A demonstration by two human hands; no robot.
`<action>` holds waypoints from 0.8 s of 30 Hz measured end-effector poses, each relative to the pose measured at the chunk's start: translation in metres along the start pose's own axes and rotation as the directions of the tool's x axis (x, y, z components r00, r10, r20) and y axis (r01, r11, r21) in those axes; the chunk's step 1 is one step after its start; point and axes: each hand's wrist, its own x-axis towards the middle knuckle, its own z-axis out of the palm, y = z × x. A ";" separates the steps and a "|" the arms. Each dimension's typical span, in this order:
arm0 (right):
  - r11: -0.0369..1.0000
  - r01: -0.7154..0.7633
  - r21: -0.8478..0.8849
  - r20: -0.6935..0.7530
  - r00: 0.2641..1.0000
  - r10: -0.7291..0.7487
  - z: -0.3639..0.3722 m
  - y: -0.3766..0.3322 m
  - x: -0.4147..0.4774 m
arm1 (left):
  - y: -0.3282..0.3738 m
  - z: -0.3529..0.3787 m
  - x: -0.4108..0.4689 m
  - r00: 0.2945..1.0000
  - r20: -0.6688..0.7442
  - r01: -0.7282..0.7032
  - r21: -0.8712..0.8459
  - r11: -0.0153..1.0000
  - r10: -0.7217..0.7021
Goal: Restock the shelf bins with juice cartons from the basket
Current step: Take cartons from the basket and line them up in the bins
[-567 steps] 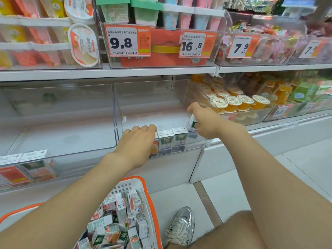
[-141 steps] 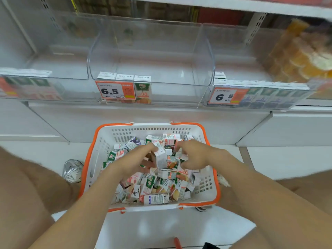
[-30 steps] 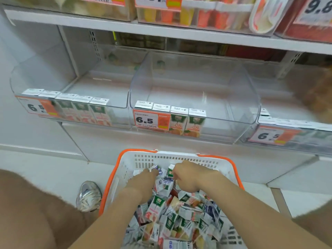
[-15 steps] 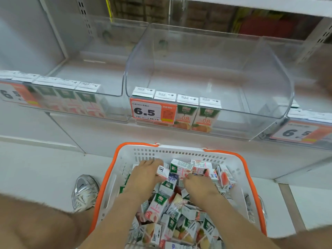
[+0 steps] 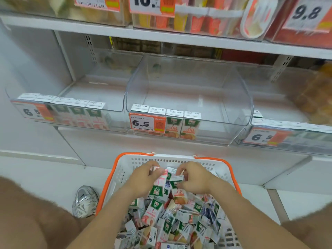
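Left hand (image 5: 143,179) and right hand (image 5: 195,178) now grip juice cartons (image 5: 179,193).

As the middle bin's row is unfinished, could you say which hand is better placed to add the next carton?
Probably the right hand: its grip is on an orange-print carton matching the row in the middle bin, and the open space lies on its side. The left hand holds a pink-print carton.

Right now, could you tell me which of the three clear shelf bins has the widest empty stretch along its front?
The middle bin, straight above the basket: only four cartons stand at its left, the rest bare.
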 end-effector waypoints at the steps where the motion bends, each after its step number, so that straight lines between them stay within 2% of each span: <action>1: 0.999 0.023 0.034 -0.011 1.000 -0.023 -0.011 -0.009 -0.005 | 0.009 -0.005 -0.004 1.000 0.001 0.004 -0.030 1.000 -0.004; 4: 0.997 0.069 0.034 -0.015 0.998 -0.068 -0.040 -0.037 -0.019 | 0.042 -0.025 -0.023 1.000 -0.007 0.028 -0.127 0.992 -0.029; 6: 0.994 0.104 0.021 -0.012 0.995 -0.103 -0.058 -0.055 -0.030 | 0.066 -0.040 -0.037 0.998 0.019 0.066 -0.273 0.960 -0.063; 8: 0.986 0.159 -0.043 -0.065 0.985 -0.162 -0.077 -0.075 -0.043 | 0.086 -0.055 -0.049 0.997 0.054 0.078 -0.359 0.930 -0.063; 12: 0.962 0.231 -0.148 -0.196 0.946 -0.258 -0.106 -0.107 -0.069 | 0.112 -0.085 -0.068 0.991 0.132 0.091 -0.449 0.889 -0.035; 14: 0.956 0.256 -0.143 -0.258 0.923 -0.286 -0.115 -0.118 -0.081 | 0.117 -0.097 -0.074 0.992 0.124 0.060 -0.401 0.914 -0.010; 19: 0.947 0.280 -0.160 -0.492 0.809 -0.322 -0.119 -0.131 -0.094 | 0.135 -0.121 -0.084 0.998 -0.058 -0.005 -0.326 0.945 -0.015; 24: 0.938 0.325 -0.119 -0.658 0.682 -0.319 -0.114 -0.143 -0.084 | 0.148 -0.143 -0.095 0.953 -0.304 -0.107 -0.335 0.936 0.000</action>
